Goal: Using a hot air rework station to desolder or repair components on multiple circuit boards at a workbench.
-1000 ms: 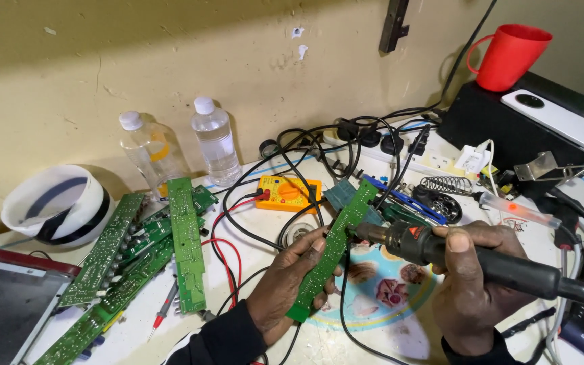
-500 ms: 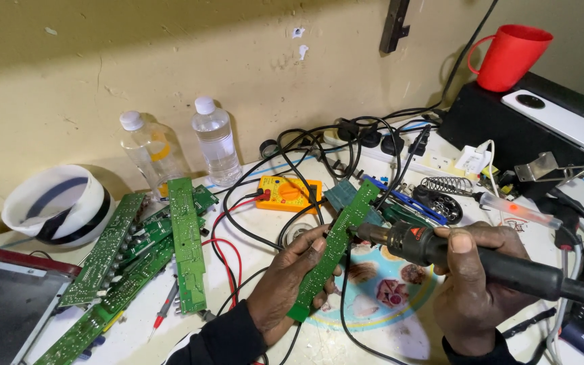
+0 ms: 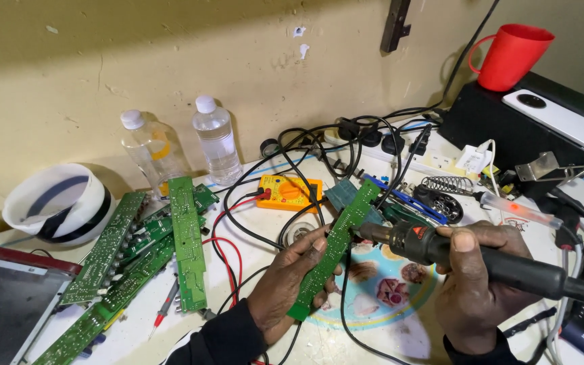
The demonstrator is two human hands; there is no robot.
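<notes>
Cluttered white bench (image 3: 170,318) leaves you little open room: near its front edge your left hand (image 3: 292,284) grips a long, narrow green circuit board (image 3: 336,247) tilted on edge, and your right hand (image 3: 474,284) is clenched round a black hot-air tool (image 3: 468,253) whose metal nozzle meets the board's upper part. Left of them lie more flat green boards (image 3: 187,250), with tangled black cables (image 3: 319,155), a yellow multimeter (image 3: 290,192) and two clear plastic bottles (image 3: 216,140) crowding the back edge by the wall.

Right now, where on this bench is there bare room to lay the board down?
Bare patches: the strip between the board pile and the left hand, crossed by red leads, and the front edge below the plate. Crowded: around the meter, power strip and cables; the right hand holds the iron.
</notes>
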